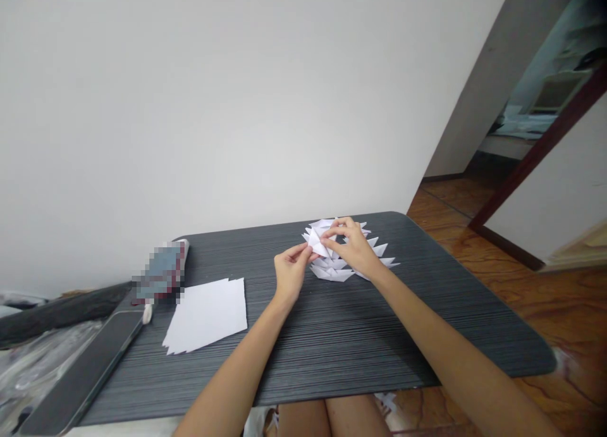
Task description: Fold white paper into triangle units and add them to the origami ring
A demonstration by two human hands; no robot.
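- Left hand (290, 271): nearly closed, thumb and fingers pinching folded paper (316, 241).
- Right hand (355, 246): fingers loosely curled, thumb and fingertip gripping its right side.

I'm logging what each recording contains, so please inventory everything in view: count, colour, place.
folded paper piece: 1, white, between both hands
other folded paper pieces: several, overlapping, white, tabletop around and behind the hands
paper sheets: several, stacked unevenly, white, table's left part
pixelated item: 1, bluish and red, far left corner
table: 1, dark grey, before the person
clear plastic: uncounted, greyish, left of table
wall: 1, white, behind table
floor: 1, brown, right
doorway: 1, dim inside, upper right
left hand: 1, bare, pinching the piece
right hand: 1, bare, fingers on the piece
legs: 2, bare, below table edge
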